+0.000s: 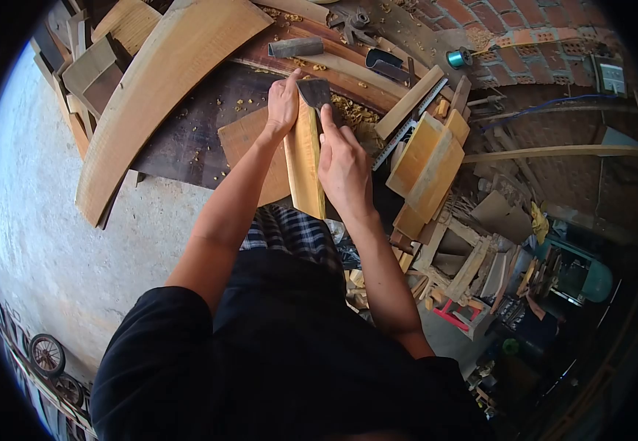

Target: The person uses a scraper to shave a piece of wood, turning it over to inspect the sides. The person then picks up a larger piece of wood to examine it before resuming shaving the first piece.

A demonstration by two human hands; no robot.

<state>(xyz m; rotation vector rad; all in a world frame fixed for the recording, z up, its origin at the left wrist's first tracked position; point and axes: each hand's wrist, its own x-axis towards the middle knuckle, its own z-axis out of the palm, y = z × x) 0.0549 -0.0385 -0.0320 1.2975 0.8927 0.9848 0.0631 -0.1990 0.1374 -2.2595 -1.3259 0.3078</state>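
Note:
A narrow yellowish wooden board (pixel 305 165) runs away from my waist, its near end by the checked cloth at my lap. Across its far end lies a dark grey flat piece (pixel 314 92), whose kind I cannot make out. My left hand (pixel 283 105) is closed at the board's far left edge, its thumb side close to the dark piece. On the right side, my right hand (pixel 345 163) is curled, with its index finger reaching to the dark piece's lower corner. Both hands partly hide what they grip. A brown flat panel (pixel 249 147) lies under the board.
A large curved plank (pixel 161 88) overhangs the dark workbench (pixel 175 151) at left. Wood shavings (pixel 359 115) lie beyond my hands. Stacked boards (pixel 427 165) and a ruler (pixel 399 140) are at right, near a blue-green spool (pixel 459 58). Scrap wood and a red stool (pixel 457 314) stand lower right.

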